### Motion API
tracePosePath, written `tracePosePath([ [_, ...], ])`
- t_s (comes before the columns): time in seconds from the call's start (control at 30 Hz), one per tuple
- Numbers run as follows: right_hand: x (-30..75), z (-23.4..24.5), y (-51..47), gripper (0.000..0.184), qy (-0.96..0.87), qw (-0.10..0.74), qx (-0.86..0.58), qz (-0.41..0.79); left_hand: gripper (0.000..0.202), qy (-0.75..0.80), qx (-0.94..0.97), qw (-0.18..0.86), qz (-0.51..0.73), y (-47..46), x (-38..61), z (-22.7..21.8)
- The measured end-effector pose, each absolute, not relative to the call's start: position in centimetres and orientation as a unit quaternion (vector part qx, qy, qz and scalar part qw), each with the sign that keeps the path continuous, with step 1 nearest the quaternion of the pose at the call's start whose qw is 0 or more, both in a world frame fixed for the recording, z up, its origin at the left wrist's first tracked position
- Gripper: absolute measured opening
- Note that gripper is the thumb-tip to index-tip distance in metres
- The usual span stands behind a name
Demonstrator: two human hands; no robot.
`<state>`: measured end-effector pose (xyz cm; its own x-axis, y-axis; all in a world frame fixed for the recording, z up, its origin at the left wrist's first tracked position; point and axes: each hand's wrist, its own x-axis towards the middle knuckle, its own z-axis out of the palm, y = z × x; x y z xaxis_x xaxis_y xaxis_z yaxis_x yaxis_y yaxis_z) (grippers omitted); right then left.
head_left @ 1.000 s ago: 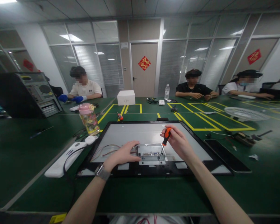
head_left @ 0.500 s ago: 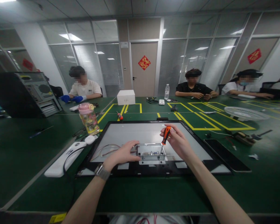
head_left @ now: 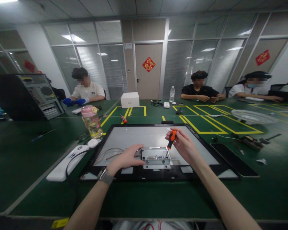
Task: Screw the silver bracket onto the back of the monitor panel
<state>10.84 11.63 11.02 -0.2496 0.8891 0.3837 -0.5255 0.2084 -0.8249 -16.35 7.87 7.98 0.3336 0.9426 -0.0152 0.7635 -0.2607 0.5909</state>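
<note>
A black-framed monitor panel point(head_left: 124, 137) lies face down on the green table in front of me. A small metal board cover point(head_left: 156, 157) sits near its front edge. My left hand point(head_left: 126, 157) rests flat on the panel, fingers stretched toward the cover's left side. My right hand point(head_left: 183, 145) is closed on an orange-handled screwdriver point(head_left: 171, 141), held nearly upright with its tip down on the right part of the metal cover. Thin wires point(head_left: 110, 152) run across the panel left of my left hand.
A pink-lidded bottle point(head_left: 91, 120), a white power strip point(head_left: 67, 162) and a computer case point(head_left: 26, 95) lie to the left. A black tablet point(head_left: 232, 159), fan grille point(head_left: 253, 116) and tools lie to the right. Three people sit at the far side, beyond a white box point(head_left: 130, 100).
The screwdriver handle has shifted slightly in my right fingers; otherwise both hands stay in place on the panel.
</note>
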Motion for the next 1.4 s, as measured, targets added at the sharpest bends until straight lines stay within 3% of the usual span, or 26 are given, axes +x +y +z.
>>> tracePosePath([
  [0.8,11.0,11.3,11.37,0.028,-0.521,0.559,-0.176,0.62,0.079,0.554,0.772,0.26,0.172,7.74,-16.28,8.16],
  [1.03,11.03,11.16,11.43,0.021,-0.531,0.582,-0.173,0.591,0.079,0.556,0.769,0.264,0.171,7.67,-16.22,8.29],
  [1.4,10.85,11.02,11.49,0.029,-0.514,0.575,-0.182,0.61,0.079,0.548,0.772,0.268,0.179,7.9,-16.43,7.85],
])
